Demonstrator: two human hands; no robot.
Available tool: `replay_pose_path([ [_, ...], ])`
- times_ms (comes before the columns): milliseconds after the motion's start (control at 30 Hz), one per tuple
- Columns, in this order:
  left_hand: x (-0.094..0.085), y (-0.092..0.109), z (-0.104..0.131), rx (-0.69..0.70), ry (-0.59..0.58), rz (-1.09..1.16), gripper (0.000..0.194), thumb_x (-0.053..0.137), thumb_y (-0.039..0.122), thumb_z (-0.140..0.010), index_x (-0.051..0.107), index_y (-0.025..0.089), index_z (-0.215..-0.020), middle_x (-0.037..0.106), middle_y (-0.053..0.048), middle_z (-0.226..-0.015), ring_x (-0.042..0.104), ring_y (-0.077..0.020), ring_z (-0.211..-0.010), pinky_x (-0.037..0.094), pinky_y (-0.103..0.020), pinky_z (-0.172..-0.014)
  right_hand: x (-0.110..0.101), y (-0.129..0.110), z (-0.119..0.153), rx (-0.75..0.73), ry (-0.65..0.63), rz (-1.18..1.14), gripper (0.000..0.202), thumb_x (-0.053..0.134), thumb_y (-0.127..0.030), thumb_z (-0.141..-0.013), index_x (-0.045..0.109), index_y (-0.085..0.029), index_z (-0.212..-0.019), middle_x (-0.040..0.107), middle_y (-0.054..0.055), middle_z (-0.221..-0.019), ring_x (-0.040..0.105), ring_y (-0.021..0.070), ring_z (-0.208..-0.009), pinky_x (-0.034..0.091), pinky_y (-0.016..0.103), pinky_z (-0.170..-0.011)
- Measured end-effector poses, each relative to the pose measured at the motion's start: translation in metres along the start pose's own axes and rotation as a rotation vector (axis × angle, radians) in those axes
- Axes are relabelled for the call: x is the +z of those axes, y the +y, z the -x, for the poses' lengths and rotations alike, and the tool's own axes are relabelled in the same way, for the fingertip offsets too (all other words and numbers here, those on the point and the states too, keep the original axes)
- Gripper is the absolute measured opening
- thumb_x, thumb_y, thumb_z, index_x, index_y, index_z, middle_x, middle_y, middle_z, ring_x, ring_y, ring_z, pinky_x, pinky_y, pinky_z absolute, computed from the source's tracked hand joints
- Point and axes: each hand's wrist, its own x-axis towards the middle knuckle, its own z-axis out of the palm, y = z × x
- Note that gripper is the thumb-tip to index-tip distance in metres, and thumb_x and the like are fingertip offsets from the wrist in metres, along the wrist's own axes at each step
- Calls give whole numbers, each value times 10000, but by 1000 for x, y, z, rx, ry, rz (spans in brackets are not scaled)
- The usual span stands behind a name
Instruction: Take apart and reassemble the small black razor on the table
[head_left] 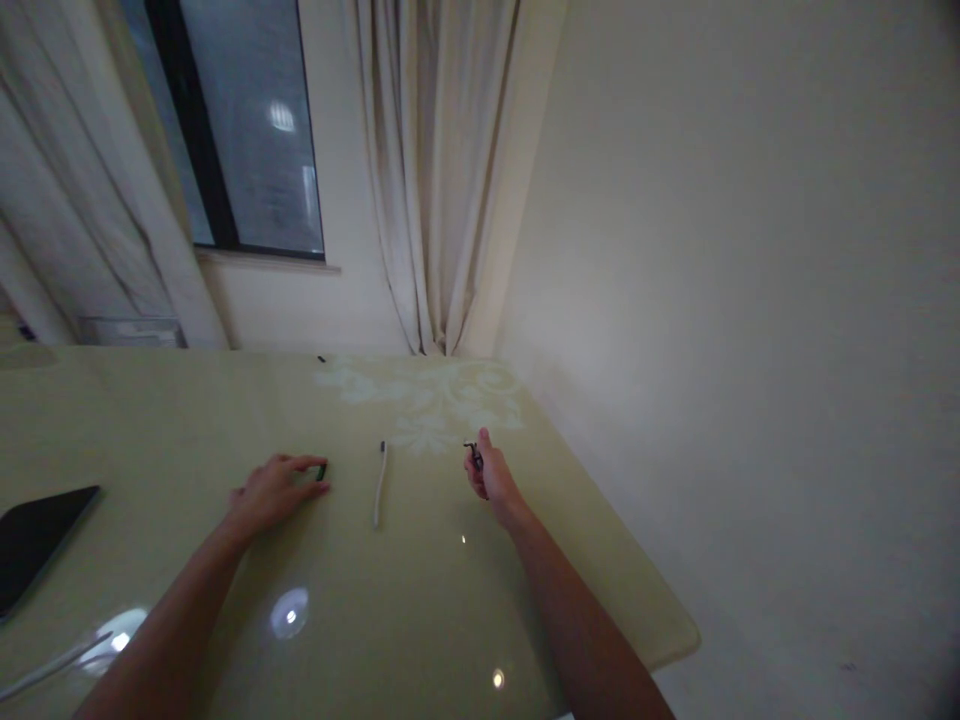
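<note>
On the left part of the glossy table, my left hand (276,492) pinches a small dark green item (322,471) between thumb and fingertips, low at the tabletop. My right hand (491,475) is closed around a small dark metallic tool (475,457), its thumb on top; most of the tool is hidden by the fingers. Between the two hands a white toothbrush (380,490) with a dark head lies on the table, its head pointing away from me. Neither hand touches it.
The pale table (420,620) has a floral pattern near its far edge. A black flat device (41,535) lies at the left, with a white cable (52,665) nearer. A tiny dark piece (321,359) sits at the far edge. Curtains, a window and a right-hand wall (712,300) surround it.
</note>
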Motion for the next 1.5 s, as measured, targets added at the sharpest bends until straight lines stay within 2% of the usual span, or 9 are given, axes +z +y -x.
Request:
replay_pose_path([
  [100, -2, 11, 3, -18, 10, -2, 462, 676, 526, -786, 768, 274, -1163, 723, -138, -1195, 672, -356, -1043, 492, -465, -851, -2, 3, 1, 8, -107, 89, 804, 391, -936, -781, 543, -179, -557, 253, -100, -411, 176, 43, -354, 113, 213, -369],
  [200, -3, 34, 12, -21, 129, 46, 429, 741, 517, -736, 771, 250, -1071, 737, -118, -1116, 665, -336, -982, 496, -433, -807, -2, 1, 5, -34, -249, 106, 666, 686, -820, -696, 626, -157, -654, 308, -109, -429, 208, 39, -373, 129, 206, -382],
  [300, 1, 72, 28, 192, 245, 262, 430, 779, 505, -707, 745, 222, -1029, 723, -77, -1000, 634, -253, -851, 501, -373, -787, 2, -3, 10, -47, -238, -13, 513, 902, -586, -582, 633, -174, -730, 343, -127, -459, 211, 35, -387, 126, 210, -388],
  [533, 24, 153, 69, 531, 225, 624, 343, 810, 452, -773, 734, 250, -1040, 660, -19, -918, 575, -192, -815, 480, -317, -765, 22, -3, 22, -30, -365, -45, 437, 865, -483, -695, 774, -137, -946, 559, -57, -599, 234, 27, -402, 117, 239, -397],
  [700, 31, 152, 76, 619, 142, 686, 304, 825, 389, -785, 742, 266, -1050, 654, -23, -975, 582, -187, -863, 475, -307, -789, 31, 0, 27, -49, -399, -94, 380, 871, -461, -702, 784, -136, -876, 378, -106, -460, 217, 40, -400, 119, 239, -413],
  [867, 33, 150, 76, 562, 133, 691, 400, 838, 394, -759, 733, 276, -1126, 644, -14, -929, 560, -175, -808, 462, -293, -746, 33, 4, 23, -109, -331, -23, 363, 860, -461, -714, 795, -141, -874, 446, -79, -500, 248, 46, -414, 167, 226, -421],
  [1000, 30, 156, 77, 345, 21, 794, 563, 773, 533, -771, 675, 236, -1239, 644, -18, -920, 569, -160, -721, 451, -278, -651, 34, 8, 20, -325, -151, 195, 330, 840, -455, -744, 796, -145, -848, 635, -5, -654, 469, 98, -544, 361, 235, -539],
  [1267, 40, 151, 71, 101, -210, 1015, 548, 629, 705, -822, 678, 163, -887, 518, 39, -645, 390, -98, -525, 275, -230, -503, 34, 12, 24, -802, -94, 546, 275, 688, -426, -923, 790, -172, -947, 684, 53, -796, 600, 169, -726, 448, 273, -708],
  [1500, 40, 153, 74, 94, -371, 1103, 544, 681, 710, -784, 631, 168, -786, 403, 73, -581, 309, -86, -511, 232, -230, -502, 31, 11, 32, -824, -142, 617, 205, 654, -287, -947, 781, -221, -1093, 702, 82, -943, 642, 196, -870, 478, 284, -805],
])
